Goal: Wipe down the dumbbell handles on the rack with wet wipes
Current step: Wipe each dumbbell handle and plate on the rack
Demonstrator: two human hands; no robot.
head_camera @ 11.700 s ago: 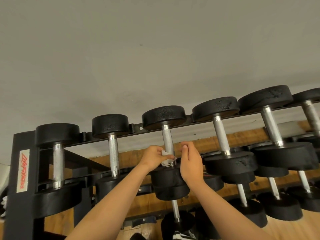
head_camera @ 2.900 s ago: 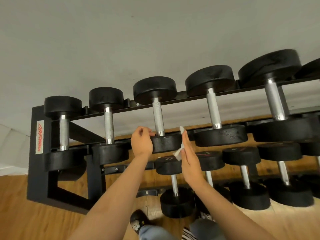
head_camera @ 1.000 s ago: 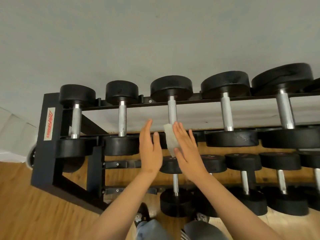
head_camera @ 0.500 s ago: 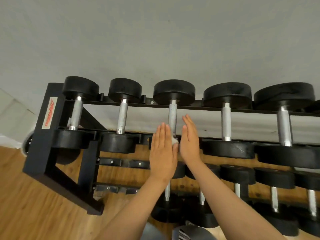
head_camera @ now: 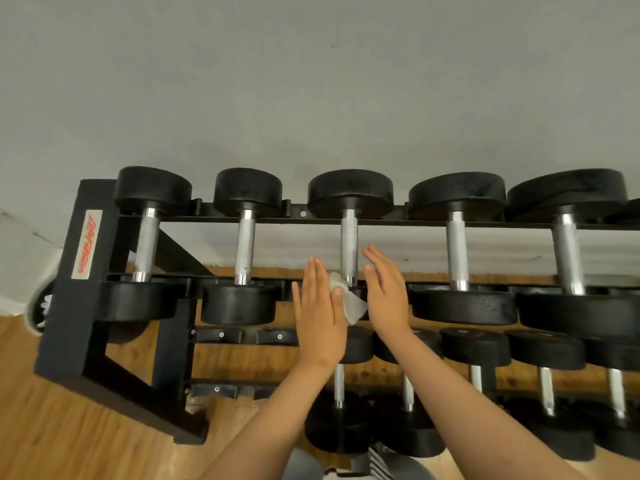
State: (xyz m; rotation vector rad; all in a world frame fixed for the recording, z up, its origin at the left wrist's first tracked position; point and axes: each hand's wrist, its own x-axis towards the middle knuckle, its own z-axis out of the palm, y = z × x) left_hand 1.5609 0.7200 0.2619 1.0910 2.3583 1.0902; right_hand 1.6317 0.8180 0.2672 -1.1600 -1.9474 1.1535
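The black square-tube steel rack (head_camera: 83, 306) carried round-headed black dumbbells in tiers. The knurled chrome handle (head_camera: 348, 247) of the third top-tier dumbbell stood between two flat hands. The left hand (head_camera: 320, 317) and right hand (head_camera: 388, 296) kept their fingers straight and pressed together. The crumpled white wet wipe (head_camera: 351, 304) sat between them at the handle's lower end, touching the left thumb.

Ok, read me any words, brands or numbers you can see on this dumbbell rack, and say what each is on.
"LifeFitness", red slanted letters, blurred so only likely: on the pale sticker on the black metal rack's left upright.
Faint marks on the black round lower-tier dumbbell heads: too small to read.
Nothing else legible.
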